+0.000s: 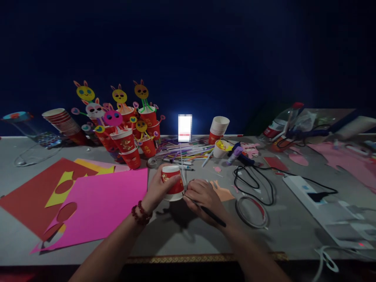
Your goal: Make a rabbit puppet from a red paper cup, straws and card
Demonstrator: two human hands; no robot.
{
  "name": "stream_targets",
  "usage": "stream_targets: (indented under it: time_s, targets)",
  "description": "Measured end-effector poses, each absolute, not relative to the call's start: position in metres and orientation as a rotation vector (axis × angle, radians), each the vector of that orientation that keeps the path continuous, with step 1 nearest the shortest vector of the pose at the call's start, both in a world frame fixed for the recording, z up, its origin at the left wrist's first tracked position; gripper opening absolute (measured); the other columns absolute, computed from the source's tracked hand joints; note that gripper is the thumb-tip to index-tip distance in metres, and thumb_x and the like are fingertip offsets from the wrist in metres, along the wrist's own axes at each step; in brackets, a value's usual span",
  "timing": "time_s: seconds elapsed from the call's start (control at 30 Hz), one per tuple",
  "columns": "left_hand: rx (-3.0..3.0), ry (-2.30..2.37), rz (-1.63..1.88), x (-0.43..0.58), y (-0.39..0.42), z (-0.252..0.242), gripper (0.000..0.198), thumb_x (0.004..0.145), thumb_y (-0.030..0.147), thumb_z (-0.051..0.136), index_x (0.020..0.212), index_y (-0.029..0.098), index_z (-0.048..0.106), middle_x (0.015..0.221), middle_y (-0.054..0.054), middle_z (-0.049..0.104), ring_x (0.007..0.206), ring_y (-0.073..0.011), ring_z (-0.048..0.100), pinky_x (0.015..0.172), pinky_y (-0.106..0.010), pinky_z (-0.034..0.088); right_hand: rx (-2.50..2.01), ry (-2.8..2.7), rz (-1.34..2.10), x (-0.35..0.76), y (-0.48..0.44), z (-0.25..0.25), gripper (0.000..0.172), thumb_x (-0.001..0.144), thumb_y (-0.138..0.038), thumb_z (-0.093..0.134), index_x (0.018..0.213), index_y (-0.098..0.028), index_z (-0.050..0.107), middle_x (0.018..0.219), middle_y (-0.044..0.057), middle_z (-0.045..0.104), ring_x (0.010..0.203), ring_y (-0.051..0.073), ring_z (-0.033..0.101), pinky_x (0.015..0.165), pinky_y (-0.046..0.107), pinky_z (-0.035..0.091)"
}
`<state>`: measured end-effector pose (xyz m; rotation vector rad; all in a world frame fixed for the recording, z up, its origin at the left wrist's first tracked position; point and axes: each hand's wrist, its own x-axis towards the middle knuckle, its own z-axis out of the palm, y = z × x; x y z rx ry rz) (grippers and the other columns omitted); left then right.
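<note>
My left hand [158, 186], with a dark red bead bracelet at the wrist, grips a red and white paper cup [172, 187] with gold print. The cup is turned over, its narrow end up and its wider rim down, and is held over the table. Close by on the right, my right hand [199, 194] is closed around a slim black pen-like tool [214, 217]. The tool's tip points at the cup's side near the rim; whether it touches I cannot tell. A pale, blurred strand [181, 162] rises behind the cup.
Cups with animal-faced figures [125, 143] stand back left, beside stacked cups [63, 123]. Pink sheet [108, 211] lies left. Behind are pipe cleaners [188, 150], a bright phone-like screen [185, 127] and a glue stick [234, 155]. Tape roll [237, 213], black cable [272, 196] and power strip [305, 207] lie right.
</note>
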<state>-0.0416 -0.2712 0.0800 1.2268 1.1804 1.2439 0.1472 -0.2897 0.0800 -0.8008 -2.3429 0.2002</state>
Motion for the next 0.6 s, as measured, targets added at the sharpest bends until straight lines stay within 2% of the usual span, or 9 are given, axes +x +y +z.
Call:
stream_targets:
  time_s: [0.17,0.3,0.4,0.47,0.6]
  targets:
    - [0.938,1.045,1.311,-0.040,-0.269,0.072,0.044,0.071,0.040,0.077,0.104,0.017,0.058,0.087,-0.001,0.065,0.077,-0.0153,0.061,0.072,-0.026,0.051,-0.809,-2.236,0.361,0.148,-0.293,0.086,0.030,0.099,-0.028,0.037,0.074,-0.021,0.054,0.076,0.003,0.057,0.077,0.019,0.052,0.074,0.033,0.041]
    - [0.827,0.906,1.391,-0.037,-0.269,0.069,0.043,0.074,0.038,0.074,0.107,0.018,0.055,0.090,-0.004,0.067,0.079,-0.0180,0.065,0.075,-0.032,0.053,-0.850,-2.058,0.720,0.150,-0.297,0.087,0.041,0.100,-0.032,0.034,0.067,-0.021,0.056,0.078,0.003,0.058,0.078,0.018,0.055,0.073,0.032,0.043]
    - [0.890,0.743,1.433,-0.035,-0.270,0.070,0.040,0.077,0.036,0.070,0.109,0.020,0.051,0.088,-0.005,0.068,0.079,-0.0225,0.068,0.075,-0.037,0.054,-0.890,-1.874,0.978,0.149,-0.299,0.083,0.045,0.100,-0.034,0.036,0.063,-0.021,0.059,0.075,0.002,0.059,0.079,0.018,0.057,0.075,0.030,0.043]
    - [0.970,0.685,1.507,-0.033,-0.271,0.071,0.040,0.077,0.033,0.070,0.109,0.021,0.049,0.090,-0.005,0.069,0.083,-0.0240,0.069,0.074,-0.038,0.054,-0.925,-1.755,1.119,0.146,-0.299,0.080,0.046,0.099,-0.036,0.039,0.060,-0.021,0.059,0.070,0.002,0.058,0.074,0.017,0.057,0.071,0.028,0.043]
    - [1.215,0.702,1.686,-0.033,-0.276,0.075,0.045,0.074,0.031,0.073,0.110,0.022,0.048,0.099,-0.007,0.069,0.094,-0.0261,0.067,0.083,-0.042,0.052,-0.991,-1.450,1.368,0.136,-0.300,0.068,0.041,0.095,-0.041,0.044,0.062,-0.020,0.059,0.065,0.001,0.059,0.067,0.016,0.056,0.066,0.026,0.046]
